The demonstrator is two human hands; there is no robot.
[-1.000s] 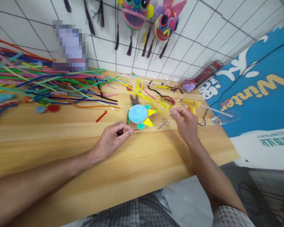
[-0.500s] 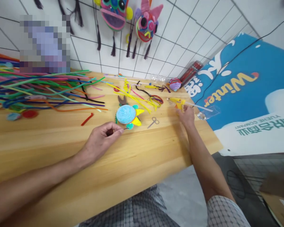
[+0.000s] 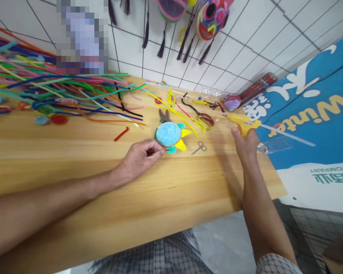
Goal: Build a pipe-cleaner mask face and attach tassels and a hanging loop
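My left hand (image 3: 144, 156) pinches a thin dark strand (image 3: 167, 150), its tip against a small turquoise disc (image 3: 172, 150). That disc sits at the near edge of a craft figure (image 3: 168, 133) with a light-blue coiled dome and yellow pointed parts, lying on the table. Whether the strand is a pipe cleaner or thread I cannot tell. In my right hand (image 3: 246, 146) is a yellow hot glue gun (image 3: 242, 122), raised above the table's right side, nozzle toward the left; a clear glue stick (image 3: 288, 135) juts from its back. Small scissors (image 3: 199, 148) lie between my hands.
Many colourful pipe cleaners (image 3: 74, 91) cover the left of the wooden table (image 3: 160, 198). Pliers (image 3: 164, 115) touch the figure's far side. Beyond lie yellow strips (image 3: 175, 110), red-handled scissors (image 3: 207, 119) and a purple striped ball (image 3: 232, 102). A clear packet (image 3: 274, 145) lies at right.
My right hand has lifted the glue gun up off the table. The left hand keeps its pinch beside the figure. The whole view has shifted, so things appear further right.
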